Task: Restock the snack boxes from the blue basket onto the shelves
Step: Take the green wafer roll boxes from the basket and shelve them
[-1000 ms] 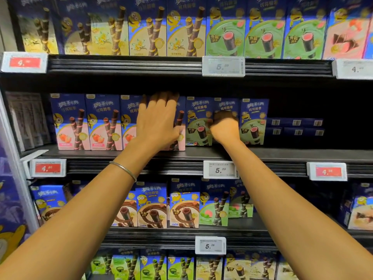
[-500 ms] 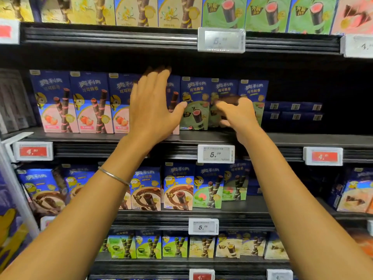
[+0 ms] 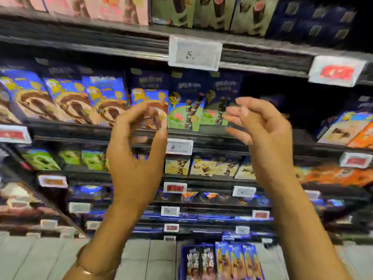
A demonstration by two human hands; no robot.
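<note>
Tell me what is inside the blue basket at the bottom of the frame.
The basket holds upright snack boxes packed side by side, dark ones left, blue-and-orange ones right. Blur hides their print, and the frame edge cuts off the basket's lower part. Both hands are empty, well above it.

White and red price tags [image 3: 195, 53] line shelf edges above a grey tiled floor [image 3: 145, 259].
</note>
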